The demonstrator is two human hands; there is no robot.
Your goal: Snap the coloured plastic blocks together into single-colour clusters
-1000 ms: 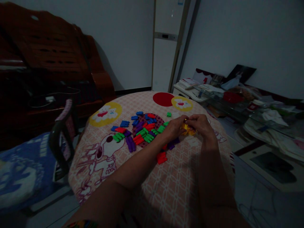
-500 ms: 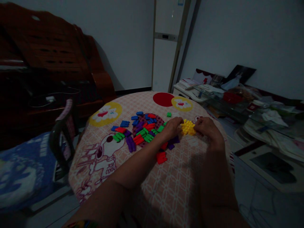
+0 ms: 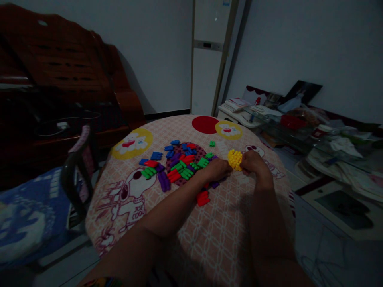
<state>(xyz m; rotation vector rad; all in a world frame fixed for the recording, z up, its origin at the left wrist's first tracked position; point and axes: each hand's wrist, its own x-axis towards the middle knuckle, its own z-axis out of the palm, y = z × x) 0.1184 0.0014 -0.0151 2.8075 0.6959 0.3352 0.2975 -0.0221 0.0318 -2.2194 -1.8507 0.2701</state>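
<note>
A cluster of joined yellow building blocks [image 3: 235,159] is at the right of the table, between my hands. My right hand [image 3: 253,162] is closed, its fingers pinching the cluster's right side. My left hand [image 3: 218,170] lies at the cluster's lower left with curled fingers. Whatever its fingertips hold is hidden. Left of that hand spreads a loose pile of plastic blocks: green ones [image 3: 187,173], red ones [image 3: 174,175], purple ones [image 3: 164,181] and blue ones [image 3: 156,155]. Nearer to me lies a red block [image 3: 203,198], and a small green block [image 3: 212,144] sits farther back.
A patterned cloth covers the round table [image 3: 209,231]. On the left stand a chair [image 3: 74,187] with a blue cushion and a dark wooden bench [image 3: 66,71]. To the right, a glass-topped cabinet [image 3: 269,123] carries papers and clutter. A tall white unit [image 3: 206,75] stands behind.
My left hand has moved down and toward me from the yellow cluster's upper left. The cluster has turned and shifted slightly left, with my right hand still on it.
</note>
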